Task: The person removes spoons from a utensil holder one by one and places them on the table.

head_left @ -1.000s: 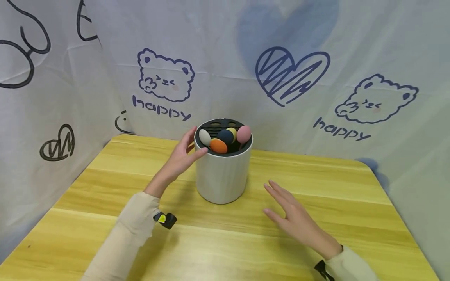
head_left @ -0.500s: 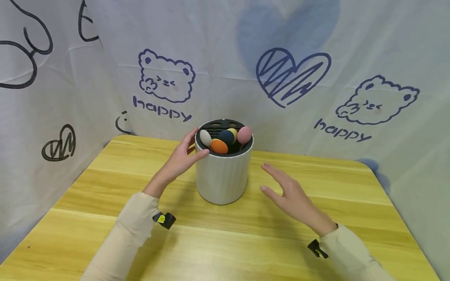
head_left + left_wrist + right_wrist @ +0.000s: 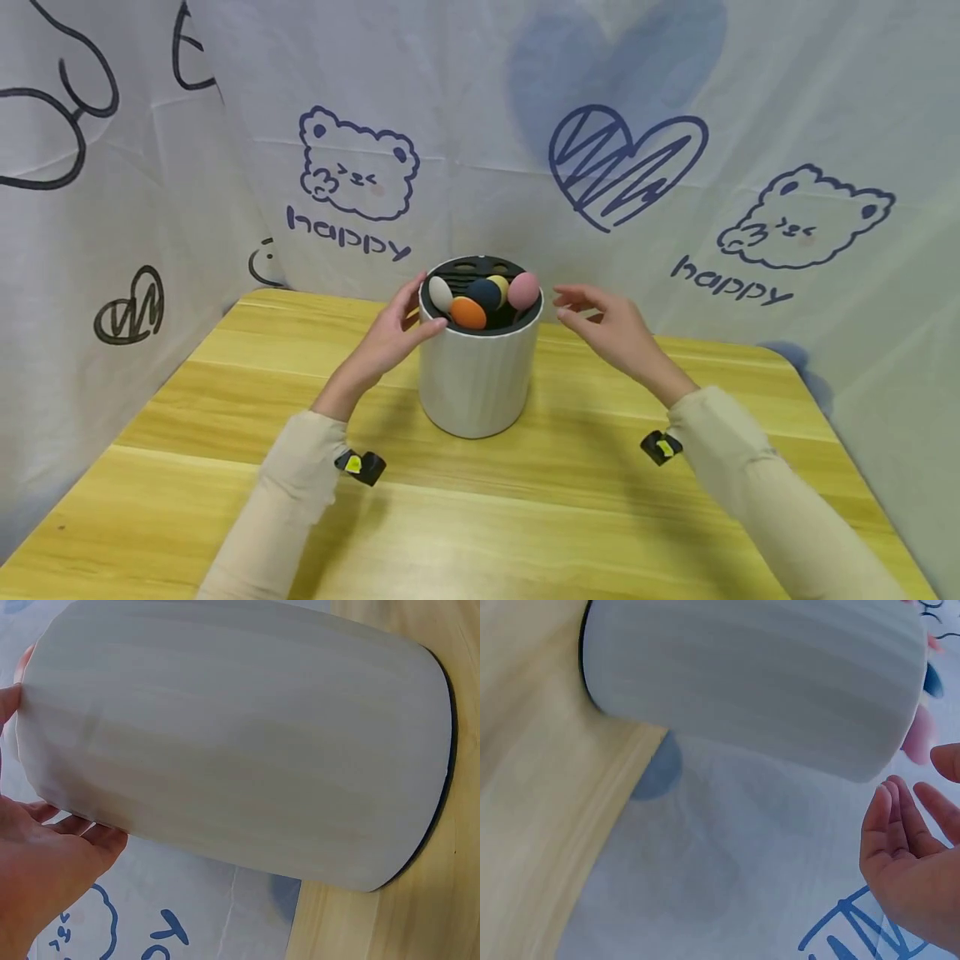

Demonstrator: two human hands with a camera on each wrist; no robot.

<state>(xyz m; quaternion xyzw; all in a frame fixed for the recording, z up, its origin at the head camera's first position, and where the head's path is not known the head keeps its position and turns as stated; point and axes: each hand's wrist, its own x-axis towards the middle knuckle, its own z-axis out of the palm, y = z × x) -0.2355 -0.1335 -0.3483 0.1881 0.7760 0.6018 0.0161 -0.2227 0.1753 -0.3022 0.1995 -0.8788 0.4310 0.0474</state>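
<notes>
A white ribbed cylinder (image 3: 476,383) with a black slotted top stands upright on the table. Out of its top show rounded ends: white (image 3: 440,293), orange (image 3: 468,313), dark blue (image 3: 483,293), yellow (image 3: 500,288) and pink (image 3: 523,291). My left hand (image 3: 386,337) rests on the cylinder's upper left side, thumb at the rim; the left wrist view shows its fingers (image 3: 105,834) against the wall. My right hand (image 3: 611,329) hovers just right of the rim, beside the pink end, fingers bent loosely with nothing in them; a gap shows in the right wrist view.
The yellow wood-grain table (image 3: 480,517) extends around the cylinder to its back edge. Behind and to the left hangs a pale cloth (image 3: 480,100) with drawn bears, hearts and lettering. Dark straps with small devices sit at both wrists.
My right hand has risen from low over the table, moving away from me to the rim's height, and its fingers have bent more. My left hand has stayed at the cylinder.
</notes>
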